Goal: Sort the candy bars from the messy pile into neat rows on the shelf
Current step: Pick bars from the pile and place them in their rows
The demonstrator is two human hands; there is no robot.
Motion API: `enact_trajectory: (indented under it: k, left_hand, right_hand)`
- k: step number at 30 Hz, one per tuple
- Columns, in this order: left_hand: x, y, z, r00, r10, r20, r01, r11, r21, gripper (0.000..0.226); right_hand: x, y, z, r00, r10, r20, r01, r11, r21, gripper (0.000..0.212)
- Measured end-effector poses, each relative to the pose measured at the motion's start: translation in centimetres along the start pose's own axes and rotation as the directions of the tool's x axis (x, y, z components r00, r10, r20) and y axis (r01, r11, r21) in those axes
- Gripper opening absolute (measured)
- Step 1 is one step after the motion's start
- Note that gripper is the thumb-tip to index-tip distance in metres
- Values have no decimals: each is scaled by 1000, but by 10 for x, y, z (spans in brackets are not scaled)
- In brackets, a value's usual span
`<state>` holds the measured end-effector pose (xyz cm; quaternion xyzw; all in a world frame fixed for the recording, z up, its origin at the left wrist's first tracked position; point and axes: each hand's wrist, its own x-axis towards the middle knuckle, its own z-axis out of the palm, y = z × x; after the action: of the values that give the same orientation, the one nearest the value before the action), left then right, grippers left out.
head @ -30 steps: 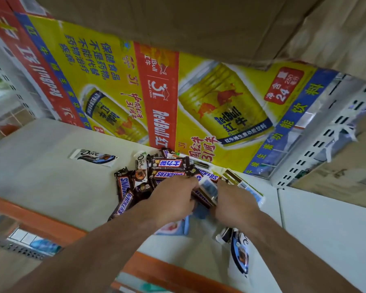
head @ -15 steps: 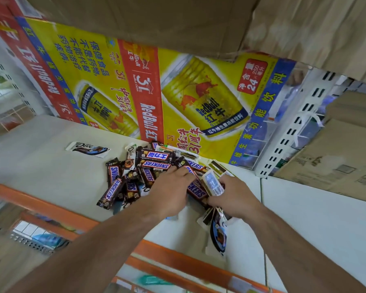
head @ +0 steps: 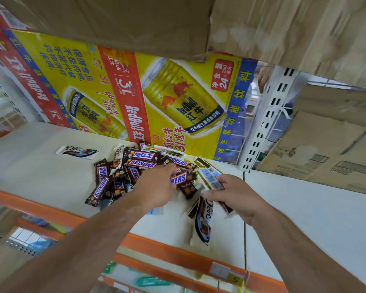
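Observation:
A messy pile of brown Snickers bars [head: 133, 166] and white Dove bars lies on the white shelf [head: 36, 172]. My left hand [head: 156, 187] reaches into the pile and pinches a Snickers bar [head: 181, 177]. My right hand [head: 232, 193] grips a stack of white Dove bars [head: 209, 178] at the pile's right side. Below that hand more Dove bars [head: 203, 220] lie towards the shelf's front. One single Dove bar [head: 77, 152] lies apart at the left.
A yellow and red Red Bull carton [head: 125, 98] stands behind the pile. Brown cardboard [head: 135, 24] hangs overhead, and more cardboard boxes [head: 325, 149] stand at the right. The shelf's orange front edge [head: 167, 250] runs below, and a white perforated upright [head: 268, 123] stands at the right.
My left hand has closed its fingertips on a Snickers bar at the pile's right. My right hand has shifted right with the Dove stack. The camera has swung left and moved closer.

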<state>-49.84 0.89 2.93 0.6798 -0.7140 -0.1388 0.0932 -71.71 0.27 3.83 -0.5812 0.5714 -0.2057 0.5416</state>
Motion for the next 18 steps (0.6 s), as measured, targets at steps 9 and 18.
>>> enact_trajectory:
  k: [9,18]
  left_hand:
    - [-36,38,-6,907,-252,339,413,692,-592,39]
    - [-55,56,2,905,-147,400,423,414,-806,21]
  right_hand:
    - [-28,8,-9,991,118,57,-131,904,407,36]
    - [-60,24,-17,996,68,-59,-46,949,313,48]
